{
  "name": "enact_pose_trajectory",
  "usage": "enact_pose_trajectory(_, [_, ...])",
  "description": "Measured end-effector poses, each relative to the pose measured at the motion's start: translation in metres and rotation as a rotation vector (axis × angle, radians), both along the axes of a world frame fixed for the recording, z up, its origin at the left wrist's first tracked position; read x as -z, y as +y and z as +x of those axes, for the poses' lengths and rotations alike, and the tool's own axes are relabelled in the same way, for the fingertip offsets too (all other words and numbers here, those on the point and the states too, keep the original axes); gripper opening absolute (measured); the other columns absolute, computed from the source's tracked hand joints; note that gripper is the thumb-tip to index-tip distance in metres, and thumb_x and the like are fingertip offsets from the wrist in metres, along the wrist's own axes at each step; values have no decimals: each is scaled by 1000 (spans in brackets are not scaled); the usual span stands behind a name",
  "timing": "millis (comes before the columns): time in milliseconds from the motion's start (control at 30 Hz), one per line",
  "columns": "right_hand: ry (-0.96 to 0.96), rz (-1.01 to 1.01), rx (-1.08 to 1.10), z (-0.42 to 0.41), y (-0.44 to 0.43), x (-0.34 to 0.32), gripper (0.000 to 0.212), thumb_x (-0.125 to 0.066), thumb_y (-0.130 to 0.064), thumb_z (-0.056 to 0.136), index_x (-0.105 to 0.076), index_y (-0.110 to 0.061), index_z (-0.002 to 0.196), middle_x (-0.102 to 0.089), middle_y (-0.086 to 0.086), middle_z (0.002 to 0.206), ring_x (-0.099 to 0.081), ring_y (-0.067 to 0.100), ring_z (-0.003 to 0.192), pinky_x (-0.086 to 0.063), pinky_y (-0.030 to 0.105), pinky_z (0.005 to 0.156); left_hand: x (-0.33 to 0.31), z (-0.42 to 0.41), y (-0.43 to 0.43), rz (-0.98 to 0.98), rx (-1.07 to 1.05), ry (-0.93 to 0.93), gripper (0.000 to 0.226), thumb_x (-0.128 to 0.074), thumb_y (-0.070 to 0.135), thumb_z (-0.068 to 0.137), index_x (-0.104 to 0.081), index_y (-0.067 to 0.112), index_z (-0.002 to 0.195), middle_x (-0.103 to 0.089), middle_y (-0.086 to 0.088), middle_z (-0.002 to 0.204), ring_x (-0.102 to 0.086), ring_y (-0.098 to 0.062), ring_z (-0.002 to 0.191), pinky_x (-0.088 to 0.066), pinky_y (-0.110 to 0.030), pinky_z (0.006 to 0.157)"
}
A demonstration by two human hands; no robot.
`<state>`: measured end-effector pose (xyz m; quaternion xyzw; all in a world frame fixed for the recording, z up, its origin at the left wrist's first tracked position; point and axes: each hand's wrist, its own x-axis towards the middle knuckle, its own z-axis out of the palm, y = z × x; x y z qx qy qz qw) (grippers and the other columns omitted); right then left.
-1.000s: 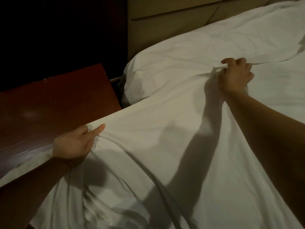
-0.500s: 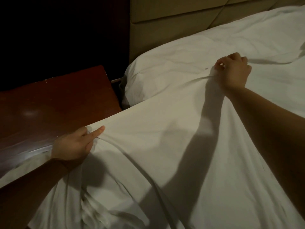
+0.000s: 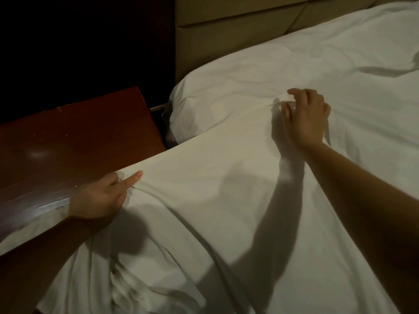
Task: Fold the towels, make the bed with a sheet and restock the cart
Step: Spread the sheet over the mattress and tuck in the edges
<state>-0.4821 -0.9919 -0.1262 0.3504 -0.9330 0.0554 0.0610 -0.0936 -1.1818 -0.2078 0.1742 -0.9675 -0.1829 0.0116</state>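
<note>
Left hand (image 3: 97, 198) gripping sheet (image 3: 226, 200) edge, forefinger out; right hand (image 3: 303, 118) loosely spread.

Dark red-brown wooden nightstand (image 3: 74, 141), beige padded headboard (image 3: 226, 37), black unlit corner

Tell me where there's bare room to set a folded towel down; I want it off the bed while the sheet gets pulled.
The wooden nightstand top is bare from its dark back edge to the sheet draped over its near edge. The bed is crowded: left hand grips the sheet edge, right hand is at a bunched fold by the pillow.
</note>
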Motion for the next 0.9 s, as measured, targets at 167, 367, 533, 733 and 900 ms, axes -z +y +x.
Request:
enact_pose_trajectory(167, [-131, -72, -96, 34, 24, 24, 32, -39, -29, 93, -60, -10, 108, -60, 11, 110, -54, 31, 103, -37, 38, 91, -2, 0, 0, -10, 6, 1, 45, -34, 21, 87, -44, 20, 131, -52, -11, 72, -43, -26, 43, -31, -21, 44])
enact_pose_trajectory(367, [-250, 41, 74, 44, -3, 42, 49, -31, -36, 98, -39, -22, 144, -36, 2, 151, -31, 23, 139, -24, 40, 111, -3, 0, 0, -46, -4, -3, 45, -36, 22, 86, -52, 19, 128, -53, -9, 71, -44, -27, 42, -28, -20, 46])
enact_pose_trajectory(533, [-284, 174, 37, 34, -5, 43, 48, -30, -34, 102, -34, -18, 147, -33, 3, 153, -28, 21, 141, -23, 39, 115, -8, -3, 2, -42, -49, -11, 44, -37, 23, 86, -61, 16, 123, -58, -11, 74, -46, -27, 43, -34, -21, 43])
enact_pose_trajectory(733, [-284, 209, 30, 37, -7, 44, 50, -29, -33, 101, -29, -18, 149, -27, 3, 156, -24, 22, 143, -20, 39, 116, -7, 0, 2, -60, -58, -11, 44, -37, 23, 87, -56, 18, 127, -56, -10, 73, -43, -26, 42, -35, -21, 41])
enact_pose_trajectory(900, [-299, 249, 40, 39, -10, 40, 51, -28, -32, 102, -25, -16, 150, -23, 6, 157, -21, 25, 144, -19, 43, 117, -6, 1, 1, -61, -34, -6, 46, -37, 21, 87, -51, 20, 131, -54, -10, 73, -41, -24, 42, -31, -20, 41])
